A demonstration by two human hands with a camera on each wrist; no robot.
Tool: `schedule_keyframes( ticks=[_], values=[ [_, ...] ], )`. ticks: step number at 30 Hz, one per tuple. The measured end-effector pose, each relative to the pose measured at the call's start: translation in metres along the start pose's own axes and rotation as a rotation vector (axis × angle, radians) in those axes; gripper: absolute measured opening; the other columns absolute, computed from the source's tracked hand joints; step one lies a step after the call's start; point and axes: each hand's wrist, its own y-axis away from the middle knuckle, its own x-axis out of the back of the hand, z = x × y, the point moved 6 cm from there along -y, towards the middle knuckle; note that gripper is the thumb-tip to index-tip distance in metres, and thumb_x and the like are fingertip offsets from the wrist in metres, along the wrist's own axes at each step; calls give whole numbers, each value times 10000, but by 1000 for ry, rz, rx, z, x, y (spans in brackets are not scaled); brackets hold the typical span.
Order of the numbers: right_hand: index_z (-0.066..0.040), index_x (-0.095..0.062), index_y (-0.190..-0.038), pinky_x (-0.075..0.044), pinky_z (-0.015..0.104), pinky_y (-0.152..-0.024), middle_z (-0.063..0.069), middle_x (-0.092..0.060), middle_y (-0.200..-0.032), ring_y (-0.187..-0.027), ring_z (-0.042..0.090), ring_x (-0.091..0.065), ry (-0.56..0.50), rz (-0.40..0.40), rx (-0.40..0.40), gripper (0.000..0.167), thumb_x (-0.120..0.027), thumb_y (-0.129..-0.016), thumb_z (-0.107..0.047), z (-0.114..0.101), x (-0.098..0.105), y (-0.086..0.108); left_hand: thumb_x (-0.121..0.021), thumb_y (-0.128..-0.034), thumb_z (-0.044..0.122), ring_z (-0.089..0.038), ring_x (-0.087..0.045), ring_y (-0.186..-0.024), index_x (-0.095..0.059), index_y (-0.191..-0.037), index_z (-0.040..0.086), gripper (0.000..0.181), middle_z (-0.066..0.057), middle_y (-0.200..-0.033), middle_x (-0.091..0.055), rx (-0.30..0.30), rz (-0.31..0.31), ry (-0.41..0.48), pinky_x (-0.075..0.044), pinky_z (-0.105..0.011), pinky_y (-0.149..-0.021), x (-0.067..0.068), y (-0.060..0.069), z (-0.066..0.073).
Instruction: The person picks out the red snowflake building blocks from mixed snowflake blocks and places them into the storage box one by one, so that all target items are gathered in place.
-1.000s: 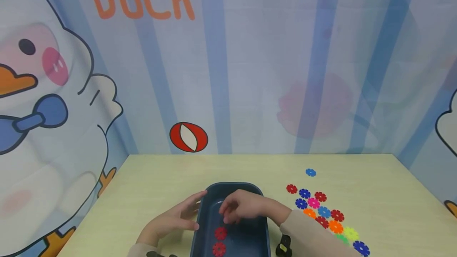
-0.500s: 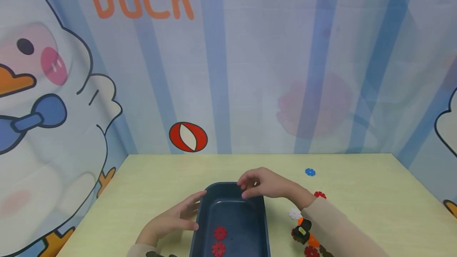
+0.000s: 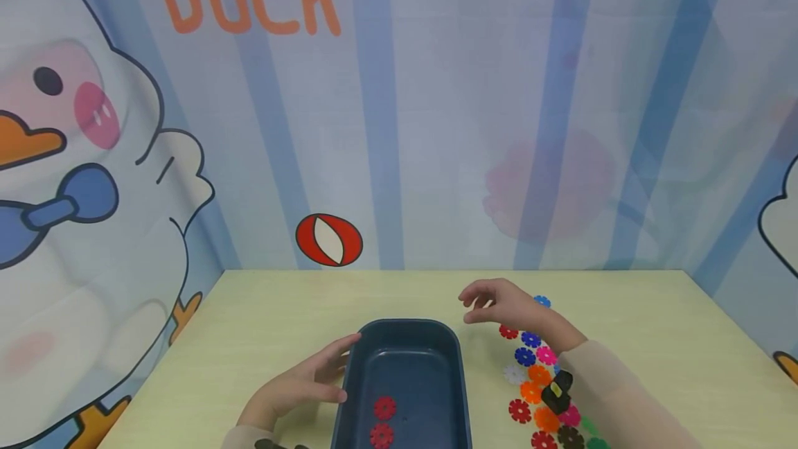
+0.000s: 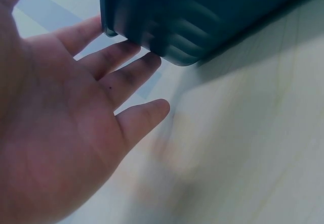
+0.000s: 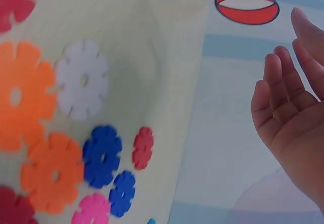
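Observation:
A dark blue tray point(image 3: 414, 380) stands on the table with two red snowflake discs point(image 3: 384, 407) lying in it. My left hand point(image 3: 305, 386) rests against the tray's left wall, its fingers spread along the outside; in the left wrist view the fingertips point(image 4: 152, 59) touch the tray's side point(image 4: 172, 27). Over the table, right of the tray, hovers my right hand point(image 3: 501, 303), fingers loosely bent. The right wrist view shows its palm point(image 5: 298, 123) with nothing held. Beneath and beside it lie many-coloured snowflake discs, among them a white one point(image 3: 514, 373) and a blue one point(image 3: 531, 339).
Several orange point(image 3: 539, 374), pink, red, green and brown discs spread toward the table's front right, partly hidden by the right sleeve point(image 3: 617, 386). A light blue disc point(image 3: 542, 301) lies farthest back. A printed curtain point(image 3: 436, 123) stands behind the table's back edge.
My right hand has lifted out of the tray and moved right, over the back of the discs. The two red discs in the tray and my left hand have stayed in place.

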Motion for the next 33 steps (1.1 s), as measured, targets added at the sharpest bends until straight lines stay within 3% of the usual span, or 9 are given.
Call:
schedule_keyframes(
  ticks=[5, 15, 22, 33],
  values=[
    [-46, -649, -1124, -535, 288, -718, 126, -640, -1043, -878, 187, -581, 9, 54, -39, 320, -722, -867, -222, 17, 8, 2, -655, -881, 193, -465, -173, -1422, -174, -1545, 143, 821, -198, -1584, -151, 6, 12, -3, -256, -620, -1101, 0, 1, 0],
    [41, -616, -1144, -543, 295, -762, 176, -632, -1041, -867, 193, -584, 17, 83, -147, 337, -711, -866, -125, 47, 17, 9, -663, -885, 195, -456, -185, -1422, -180, -1544, 149, 819, -189, -1583, -171, 3, 14, -6, -261, -621, -1099, -1, 1, 1],
    [35, -609, -1161, -557, 346, -790, 166, -616, -1074, -869, 202, -586, -11, 69, -230, 337, -705, -860, -83, 62, 16, 15, -673, -888, 204, -463, -185, -1421, -170, -1546, 143, 831, -197, -1583, -165, 2, 15, -17, -256, -623, -1100, -1, 1, 2],
    [9, -625, -1130, -551, 361, -783, 96, -598, -1035, -918, 225, -570, 27, 17, -262, 346, -744, -816, -77, 76, 13, 21, -666, -887, 196, -459, -186, -1423, -178, -1546, 154, 821, -185, -1586, -166, 8, 20, -12, -255, -632, -1096, -1, 1, 1]
  ],
)
